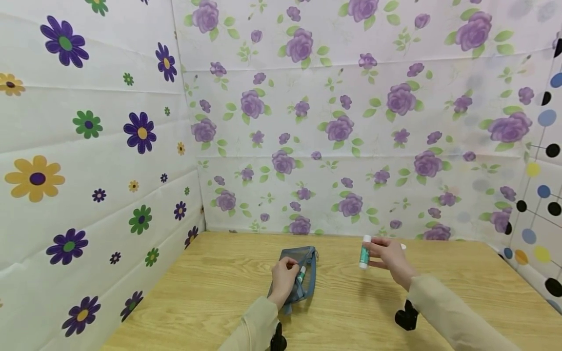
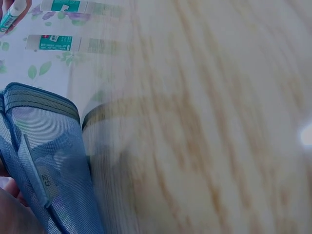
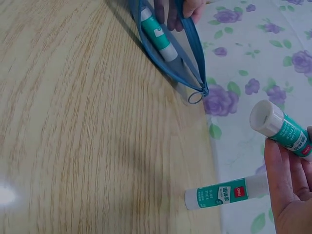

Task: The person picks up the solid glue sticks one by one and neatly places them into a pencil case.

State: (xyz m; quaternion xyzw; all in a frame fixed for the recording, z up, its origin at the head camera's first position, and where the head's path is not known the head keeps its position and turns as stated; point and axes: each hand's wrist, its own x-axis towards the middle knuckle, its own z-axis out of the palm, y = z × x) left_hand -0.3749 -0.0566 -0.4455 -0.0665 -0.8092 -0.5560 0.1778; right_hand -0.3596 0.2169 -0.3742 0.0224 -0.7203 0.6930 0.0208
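Note:
My left hand (image 1: 283, 279) pinches the edge of a blue mesh zip pouch (image 1: 312, 280), whose zipped mouth gapes. Inside the pouch lies a green and white glue stick (image 3: 159, 35). Off to the right, my right hand (image 1: 391, 257) grips another glue stick (image 1: 364, 253) between thumb and fingers, raised above the table. Its white end faces the camera in the right wrist view. A standing glue stick (image 3: 219, 194) appears below that hand there. Two glue sticks, one nearer (image 2: 53, 42) and one at the top edge (image 2: 63, 5), stand upright in the left wrist view.
The wood-grain table (image 1: 342, 312) runs back to a wall sheet printed with purple roses (image 1: 340, 127). A sheet with coloured daisies (image 1: 141, 132) hangs on the left, and one with dots (image 1: 543, 191) on the right. A ring-shaped zip pull (image 3: 195, 98) hangs from the pouch.

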